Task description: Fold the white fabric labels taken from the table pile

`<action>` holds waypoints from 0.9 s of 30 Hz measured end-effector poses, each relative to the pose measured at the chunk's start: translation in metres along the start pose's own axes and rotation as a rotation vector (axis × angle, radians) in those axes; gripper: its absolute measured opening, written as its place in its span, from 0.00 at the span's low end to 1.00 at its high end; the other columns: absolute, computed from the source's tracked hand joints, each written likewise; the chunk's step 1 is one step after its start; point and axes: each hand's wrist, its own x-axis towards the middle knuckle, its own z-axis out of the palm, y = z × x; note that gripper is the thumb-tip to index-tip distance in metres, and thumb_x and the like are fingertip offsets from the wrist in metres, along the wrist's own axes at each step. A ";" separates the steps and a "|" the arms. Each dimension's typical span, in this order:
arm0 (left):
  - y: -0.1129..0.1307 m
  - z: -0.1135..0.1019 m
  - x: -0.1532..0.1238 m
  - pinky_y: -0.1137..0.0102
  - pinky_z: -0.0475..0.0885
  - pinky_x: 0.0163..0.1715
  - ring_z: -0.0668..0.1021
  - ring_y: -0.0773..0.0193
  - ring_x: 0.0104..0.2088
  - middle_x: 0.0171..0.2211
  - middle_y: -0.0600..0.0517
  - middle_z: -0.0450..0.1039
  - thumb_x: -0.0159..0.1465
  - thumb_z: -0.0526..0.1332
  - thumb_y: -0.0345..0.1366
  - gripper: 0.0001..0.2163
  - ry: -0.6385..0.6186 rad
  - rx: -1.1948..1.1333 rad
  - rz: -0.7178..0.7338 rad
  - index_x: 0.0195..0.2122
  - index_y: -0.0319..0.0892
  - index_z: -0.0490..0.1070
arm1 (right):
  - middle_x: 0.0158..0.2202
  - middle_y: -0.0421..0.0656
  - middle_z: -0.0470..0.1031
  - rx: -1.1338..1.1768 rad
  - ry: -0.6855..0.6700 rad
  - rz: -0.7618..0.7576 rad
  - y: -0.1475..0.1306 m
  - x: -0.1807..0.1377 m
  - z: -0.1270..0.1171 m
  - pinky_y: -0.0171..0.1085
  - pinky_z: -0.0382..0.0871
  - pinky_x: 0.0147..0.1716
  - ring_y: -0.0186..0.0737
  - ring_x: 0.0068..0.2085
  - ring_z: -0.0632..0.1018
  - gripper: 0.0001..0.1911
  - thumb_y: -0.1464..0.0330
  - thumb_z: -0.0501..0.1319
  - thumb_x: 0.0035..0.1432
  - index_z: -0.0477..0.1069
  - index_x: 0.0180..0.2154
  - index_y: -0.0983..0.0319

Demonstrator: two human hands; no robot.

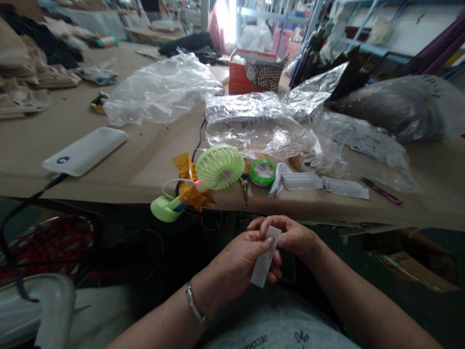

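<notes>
"Printed label (pixel 266 264), where exactly is it?"

"It is held in front of the near edge of the desk (pixel 141 169), over the person's lap. The left hand (pixel 241 254) pinches it, with the thumb pressed on the printed face. The right hand (pixel 298 236) has its fingers curled close to the upper end; whether they pinch the label too, I cannot tell."

"Which step is in hand, do you think?"

"I judge it is the handling of this label between the fingers. Whether it is one piece or several together, I cannot say."

"And what does the next move call for?"

"In my opinion, a firm left thumb, and fine work of the right fingertips at the upper end."

"Is there enough room for moving?"

"Before the desk edge, both hands seem free to turn. On the desk it is narrower: the green handheld fan (pixel 220 168) has its base at the edge, seemingly past it, and beside it lie the green round container (pixel 262 173) and the label stacks (pixel 301 181). Behind these spreads the clear plastic bag (pixel 250 123), so a low reach could brush it."
</notes>
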 end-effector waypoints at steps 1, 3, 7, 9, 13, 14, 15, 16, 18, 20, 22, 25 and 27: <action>0.000 0.000 0.001 0.75 0.67 0.18 0.72 0.69 0.18 0.22 0.50 0.71 0.58 0.62 0.40 0.11 0.006 0.010 0.005 0.29 0.35 0.71 | 0.50 0.48 0.71 0.012 0.006 -0.003 0.001 0.000 0.000 0.42 0.70 0.45 0.44 0.46 0.76 0.17 0.61 0.71 0.43 0.75 0.35 0.62; -0.001 0.000 0.002 0.75 0.66 0.18 0.72 0.69 0.18 0.22 0.50 0.71 0.58 0.62 0.40 0.11 0.020 0.028 0.009 0.28 0.35 0.70 | 0.50 0.48 0.71 0.008 0.022 -0.006 0.002 0.001 0.001 0.42 0.71 0.44 0.43 0.45 0.76 0.15 0.62 0.71 0.44 0.74 0.33 0.62; -0.001 0.000 0.003 0.74 0.66 0.19 0.72 0.69 0.18 0.21 0.51 0.70 0.58 0.62 0.40 0.11 0.053 0.024 0.014 0.29 0.36 0.70 | 0.44 0.45 0.74 -0.138 0.096 -0.004 -0.001 -0.002 0.009 0.38 0.72 0.40 0.39 0.40 0.77 0.16 0.62 0.69 0.48 0.73 0.39 0.62; 0.000 -0.001 0.002 0.74 0.66 0.19 0.72 0.69 0.19 0.22 0.52 0.70 0.58 0.62 0.41 0.10 0.071 0.009 0.043 0.31 0.37 0.70 | 0.41 0.44 0.75 -0.289 0.182 -0.049 -0.006 -0.005 0.015 0.37 0.73 0.38 0.37 0.37 0.77 0.19 0.61 0.66 0.52 0.71 0.46 0.60; 0.004 -0.004 0.000 0.74 0.66 0.21 0.73 0.69 0.20 0.23 0.52 0.70 0.58 0.63 0.40 0.10 0.101 0.001 0.083 0.31 0.37 0.70 | 0.48 0.47 0.72 -0.844 0.414 -0.303 -0.015 -0.013 0.029 0.42 0.69 0.48 0.43 0.48 0.74 0.19 0.63 0.61 0.58 0.68 0.51 0.59; 0.004 -0.004 -0.001 0.74 0.66 0.21 0.73 0.69 0.20 0.23 0.52 0.70 0.58 0.63 0.40 0.10 0.110 0.001 0.089 0.32 0.37 0.71 | 0.49 0.48 0.71 -0.991 0.443 -0.345 -0.016 -0.014 0.031 0.43 0.68 0.51 0.44 0.50 0.73 0.19 0.64 0.60 0.58 0.68 0.51 0.59; 0.005 -0.004 -0.001 0.74 0.66 0.21 0.73 0.69 0.20 0.23 0.52 0.70 0.58 0.62 0.39 0.09 0.119 0.003 0.092 0.32 0.37 0.71 | 0.50 0.49 0.70 -1.113 0.455 -0.372 -0.016 -0.015 0.033 0.44 0.67 0.52 0.45 0.52 0.72 0.18 0.64 0.60 0.59 0.68 0.52 0.60; 0.005 -0.005 -0.001 0.74 0.66 0.22 0.73 0.69 0.20 0.23 0.52 0.70 0.58 0.62 0.39 0.09 0.126 0.007 0.095 0.32 0.37 0.71 | 0.50 0.49 0.70 -1.206 0.457 -0.390 -0.016 -0.016 0.035 0.44 0.67 0.52 0.46 0.52 0.71 0.18 0.65 0.59 0.60 0.68 0.52 0.60; 0.005 -0.005 -0.001 0.74 0.66 0.22 0.73 0.69 0.20 0.23 0.52 0.71 0.58 0.61 0.38 0.08 0.134 0.016 0.097 0.32 0.37 0.71 | 0.49 0.50 0.71 -1.318 0.448 -0.407 -0.015 -0.016 0.037 0.44 0.69 0.50 0.45 0.51 0.72 0.17 0.65 0.57 0.61 0.68 0.51 0.61; 0.005 -0.005 -0.002 0.74 0.66 0.21 0.73 0.70 0.20 0.23 0.52 0.71 0.59 0.60 0.37 0.08 0.139 0.018 0.095 0.33 0.36 0.72 | 0.48 0.50 0.71 -1.364 0.446 -0.419 -0.013 -0.016 0.037 0.45 0.69 0.50 0.45 0.50 0.72 0.16 0.66 0.56 0.62 0.67 0.51 0.61; 0.005 -0.005 -0.002 0.74 0.67 0.21 0.73 0.70 0.20 0.23 0.52 0.70 0.60 0.59 0.36 0.07 0.145 0.013 0.094 0.33 0.37 0.72 | 0.49 0.50 0.71 -1.362 0.462 -0.420 -0.011 -0.015 0.037 0.45 0.69 0.50 0.45 0.51 0.71 0.17 0.66 0.55 0.62 0.65 0.53 0.61; 0.006 -0.004 -0.003 0.75 0.67 0.21 0.73 0.71 0.19 0.23 0.53 0.70 0.60 0.58 0.35 0.07 0.146 0.005 0.092 0.32 0.36 0.71 | 0.48 0.49 0.71 -1.326 0.462 -0.413 -0.010 -0.012 0.038 0.45 0.69 0.50 0.45 0.51 0.72 0.18 0.68 0.55 0.62 0.64 0.54 0.60; 0.006 -0.004 -0.003 0.75 0.67 0.21 0.72 0.71 0.19 0.22 0.53 0.69 0.61 0.58 0.35 0.07 0.147 0.005 0.092 0.32 0.36 0.71 | 0.47 0.48 0.72 -1.307 0.437 -0.409 -0.010 -0.011 0.039 0.43 0.70 0.48 0.44 0.49 0.73 0.16 0.68 0.55 0.62 0.66 0.52 0.60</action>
